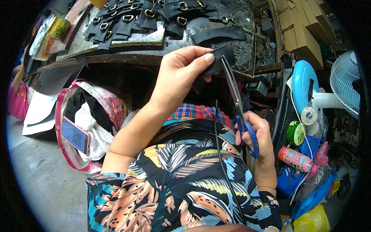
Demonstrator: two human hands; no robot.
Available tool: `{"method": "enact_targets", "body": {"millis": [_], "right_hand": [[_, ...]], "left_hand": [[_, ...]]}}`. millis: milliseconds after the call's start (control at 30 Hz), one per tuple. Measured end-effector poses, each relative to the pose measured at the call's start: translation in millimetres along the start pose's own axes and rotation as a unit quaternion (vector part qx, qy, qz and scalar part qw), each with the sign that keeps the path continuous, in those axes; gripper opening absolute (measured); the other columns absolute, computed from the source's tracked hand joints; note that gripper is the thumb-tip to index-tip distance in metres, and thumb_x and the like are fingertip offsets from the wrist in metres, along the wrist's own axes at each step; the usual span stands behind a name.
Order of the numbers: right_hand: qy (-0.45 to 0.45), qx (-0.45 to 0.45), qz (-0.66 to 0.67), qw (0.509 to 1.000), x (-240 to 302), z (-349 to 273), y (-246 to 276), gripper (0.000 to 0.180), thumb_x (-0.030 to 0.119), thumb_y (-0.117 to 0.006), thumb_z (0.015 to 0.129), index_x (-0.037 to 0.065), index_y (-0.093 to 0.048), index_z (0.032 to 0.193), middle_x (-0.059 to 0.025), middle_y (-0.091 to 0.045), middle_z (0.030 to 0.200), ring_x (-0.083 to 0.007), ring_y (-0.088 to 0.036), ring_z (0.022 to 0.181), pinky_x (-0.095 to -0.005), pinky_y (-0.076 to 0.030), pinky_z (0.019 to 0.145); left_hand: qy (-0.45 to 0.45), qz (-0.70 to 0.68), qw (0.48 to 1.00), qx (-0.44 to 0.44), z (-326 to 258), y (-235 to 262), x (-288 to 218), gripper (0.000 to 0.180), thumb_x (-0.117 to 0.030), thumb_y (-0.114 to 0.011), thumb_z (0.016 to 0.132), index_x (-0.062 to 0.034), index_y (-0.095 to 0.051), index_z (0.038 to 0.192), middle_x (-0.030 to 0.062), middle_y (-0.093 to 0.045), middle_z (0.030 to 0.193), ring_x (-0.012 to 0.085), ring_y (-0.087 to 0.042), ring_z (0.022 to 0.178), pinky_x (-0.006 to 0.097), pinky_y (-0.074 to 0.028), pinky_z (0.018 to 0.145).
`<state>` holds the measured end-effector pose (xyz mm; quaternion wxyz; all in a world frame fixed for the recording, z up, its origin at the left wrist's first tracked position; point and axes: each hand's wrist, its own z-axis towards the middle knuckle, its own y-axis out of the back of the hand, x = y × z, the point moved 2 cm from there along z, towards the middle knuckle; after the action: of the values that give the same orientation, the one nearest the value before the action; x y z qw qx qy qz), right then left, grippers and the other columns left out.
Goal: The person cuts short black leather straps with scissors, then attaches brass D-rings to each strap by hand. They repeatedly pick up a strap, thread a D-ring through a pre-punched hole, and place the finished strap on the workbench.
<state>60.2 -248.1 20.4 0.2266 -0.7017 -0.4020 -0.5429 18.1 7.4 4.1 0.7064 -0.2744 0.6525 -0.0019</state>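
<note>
Black piece [225, 61] overlaps the desk's [244, 58] near edge, pinched by the left hand [179, 67], while the right hand [261, 133] curls round scissors [236, 94] spanning the gap before the desk.

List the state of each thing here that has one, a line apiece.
Black piece: pinched in the left hand
Scissors: held in the right hand, blade tips at the piece
Black straps: lying overlapped, metal rings attached
Phone: screen lit
Bag: open at the top
Pink bottle: capped, lying on its side
Fan: running or not, cannot tell
</note>
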Motion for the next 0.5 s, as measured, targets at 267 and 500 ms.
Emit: {"method": "enact_targets", "body": {"millis": [267, 500], "right_hand": [[-0.016, -0.047, -0.034, 0.998, -5.6, -1.1, -1.2, 0.065, 0.057, -0.084, 0.083, -0.002, -0.060, 0.097, -0.0009, -0.061, 0.071, -0.0069, -0.062, 0.058, -0.0191, -0.046, 0.053], [-0.016, -0.038, -0.051, 0.998, -7.3, -3.0, 0.4, 0.032, 0.012, -0.086, 0.085, -0.003, -0.060, 0.097, -0.0041, -0.067, 0.073, -0.0035, -0.059, 0.064, -0.0206, -0.046, 0.056]], "left_hand": [[0.042, -0.055, 0.997, 0.036, 3.7, 1.6, 2.6, 0.019, -0.016, -0.070, 0.100, 0.0009, -0.073, 0.106, 0.0073, -0.074, 0.087, 0.0118, -0.066, 0.075, 0.026, -0.051, 0.067], [0.048, -0.036, 0.997, 0.038, 1.3, 1.6, 1.5, 0.019, -0.017, -0.069, 0.100, 0.0007, -0.073, 0.106, 0.0063, -0.074, 0.090, 0.0115, -0.067, 0.077, 0.026, -0.051, 0.068]]}}
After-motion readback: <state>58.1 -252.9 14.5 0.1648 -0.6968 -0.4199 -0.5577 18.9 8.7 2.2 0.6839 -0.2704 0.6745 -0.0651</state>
